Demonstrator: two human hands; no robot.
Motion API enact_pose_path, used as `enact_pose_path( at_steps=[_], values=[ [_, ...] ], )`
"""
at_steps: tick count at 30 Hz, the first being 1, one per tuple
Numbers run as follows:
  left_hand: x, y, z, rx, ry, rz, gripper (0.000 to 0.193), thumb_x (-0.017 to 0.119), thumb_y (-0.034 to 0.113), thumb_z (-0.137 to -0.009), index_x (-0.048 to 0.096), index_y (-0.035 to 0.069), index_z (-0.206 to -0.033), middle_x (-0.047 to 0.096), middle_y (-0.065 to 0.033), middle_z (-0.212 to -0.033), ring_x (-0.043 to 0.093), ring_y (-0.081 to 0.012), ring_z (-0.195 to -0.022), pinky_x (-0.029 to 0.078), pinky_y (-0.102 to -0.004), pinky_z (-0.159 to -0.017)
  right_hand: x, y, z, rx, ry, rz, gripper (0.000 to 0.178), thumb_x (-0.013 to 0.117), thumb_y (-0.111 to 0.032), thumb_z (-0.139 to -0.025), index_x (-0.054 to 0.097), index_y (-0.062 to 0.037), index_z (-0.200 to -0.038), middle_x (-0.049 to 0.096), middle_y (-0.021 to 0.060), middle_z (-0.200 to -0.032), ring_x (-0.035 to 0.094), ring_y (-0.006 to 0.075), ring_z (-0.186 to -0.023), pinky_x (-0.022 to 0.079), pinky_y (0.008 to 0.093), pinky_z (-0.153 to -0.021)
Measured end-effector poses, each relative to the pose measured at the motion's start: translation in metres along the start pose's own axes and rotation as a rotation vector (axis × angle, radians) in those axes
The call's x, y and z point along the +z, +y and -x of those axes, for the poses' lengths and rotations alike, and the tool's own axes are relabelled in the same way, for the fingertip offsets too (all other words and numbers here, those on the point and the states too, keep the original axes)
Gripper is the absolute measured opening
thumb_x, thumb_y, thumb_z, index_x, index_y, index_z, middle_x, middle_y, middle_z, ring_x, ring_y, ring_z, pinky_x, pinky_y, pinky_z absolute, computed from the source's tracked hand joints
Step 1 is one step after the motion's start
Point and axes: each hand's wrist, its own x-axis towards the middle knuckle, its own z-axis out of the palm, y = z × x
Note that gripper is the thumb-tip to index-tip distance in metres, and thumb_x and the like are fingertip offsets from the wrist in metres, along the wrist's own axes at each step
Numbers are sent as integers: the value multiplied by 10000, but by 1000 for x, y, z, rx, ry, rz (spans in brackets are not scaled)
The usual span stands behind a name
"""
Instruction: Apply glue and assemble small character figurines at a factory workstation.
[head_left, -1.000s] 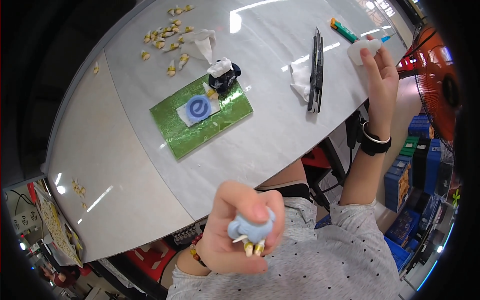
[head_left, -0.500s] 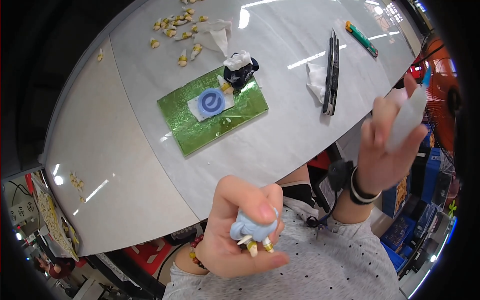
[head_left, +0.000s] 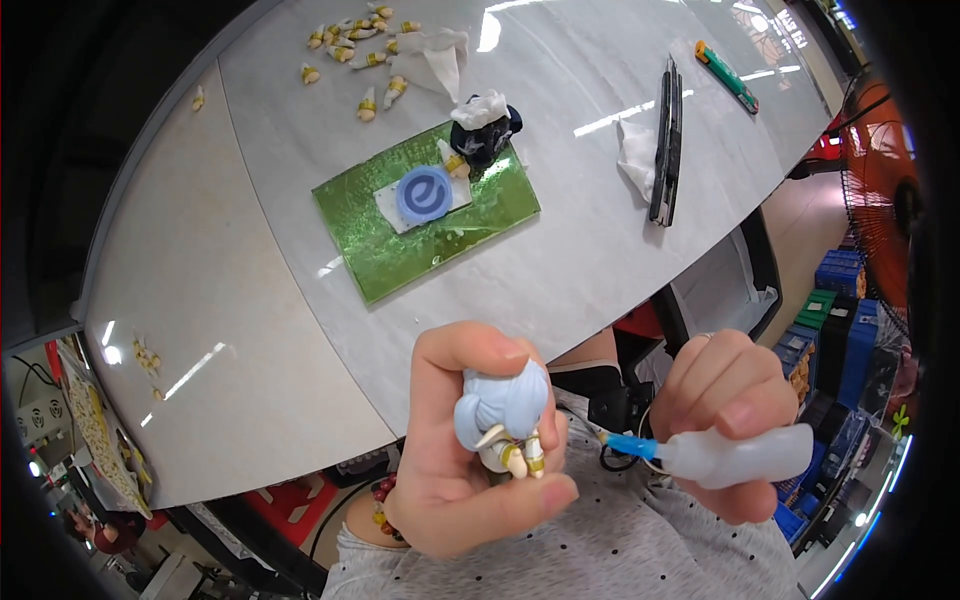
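Observation:
Between the thumb and fingers of my left hand point(head_left: 450, 440) is a small figurine point(head_left: 505, 415) with light blue hair and white-and-gold limbs. My right hand point(head_left: 730, 420) grips a translucent white squeeze bottle point(head_left: 745, 455) lying sideways. Its blue tip point(head_left: 630, 446) points left toward the figurine, with a gap between them. On the table, a green slab point(head_left: 390, 265) carries a round blue piece point(head_left: 424, 195) on a white pad. Beside that piece lies a small white-and-gold arm part point(head_left: 455, 163), next to a dark jar point(head_left: 484, 135) topped with crumpled white tissue.
Several small white-and-gold parts point(head_left: 340, 45) lie scattered at the far left beside a white cloth point(head_left: 435, 62). Black tweezers point(head_left: 665, 150) and a green cutter knife point(head_left: 727, 76) lie at the right, near a folded tissue point(head_left: 637, 155). An orange fan point(head_left: 880, 200) stands beyond the table edge.
My right hand has come down and left with the squeeze bottle, which has turned from upright to sideways. My left hand has risen slightly, showing more of the figurine's hair.

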Motion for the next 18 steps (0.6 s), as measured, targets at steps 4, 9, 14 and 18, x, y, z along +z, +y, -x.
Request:
enact_pose_path(
  at_steps=[4, 9, 14, 18],
  values=[
    [-1, 0, 0, -5, 6, -24, 651, 573, -136, -670, 221, 115, -1158, 416, -88, -931, 440, -85, -709, 407, -201, -593, -1, -2, -1, -8, -64, 50, 518, 554, -495, -776, 543, 7, -903, 478, 27, -649, 449, 108, -541, 335, 195, -416],
    [-1, -1, -1, -6, 18, -40, 661, 581, -135, -672, 215, 114, -1162, 419, -85, -931, 435, -82, -726, 398, -202, -614, 4, 0, -3, -9, -53, 62, 530, 547, -500, -777, 546, 16, -902, 483, 32, -643, 453, 112, -525, 347, 192, -408],
    [0, -1, -1, -11, 6, -57, 661, 585, -131, -674, 214, 115, -1162, 418, -85, -926, 432, -83, -733, 396, -201, -623, 2, -6, -3, -2, -94, 131, 513, 556, -481, -780, 545, 19, -893, 478, 34, -633, 449, 114, -513, 348, 190, -407],
    [3, -1, 0, -6, 48, -29, 652, 589, -129, -674, 224, 125, -1151, 411, -92, -892, 427, -80, -680, 387, -194, -570, 4, -12, -4, 42, -50, 102, 406, 575, -405, -789, 577, -3, -846, 494, 36, -616, 452, 131, -486, 350, 211, -410]
  ],
)
